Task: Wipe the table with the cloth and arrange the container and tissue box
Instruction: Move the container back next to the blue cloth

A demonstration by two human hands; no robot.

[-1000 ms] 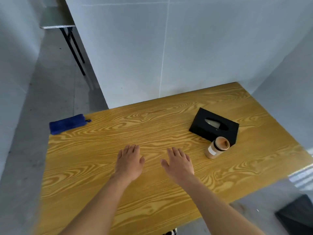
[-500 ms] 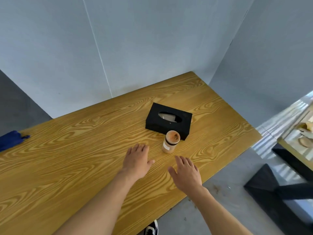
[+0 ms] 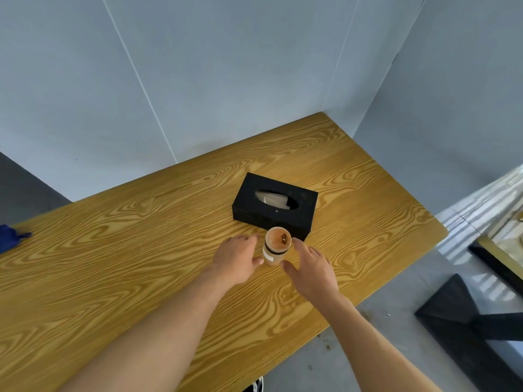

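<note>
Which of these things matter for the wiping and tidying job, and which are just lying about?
Part of the job:
container, between left hand and right hand
black tissue box
blue cloth at the table's far left edge
wooden table

Just lying about:
black object on the floor
shoe under the table edge

- Table (image 3: 135,250): yellow wood-grain top, set against pale walls.
- Tissue box (image 3: 249,206): black, lying flat (tissue visible in its oval slot).
- Container (image 3: 276,246): upright, just beside the box.
- Cloth (image 3: 10,241): blue, at the left edge.
</note>
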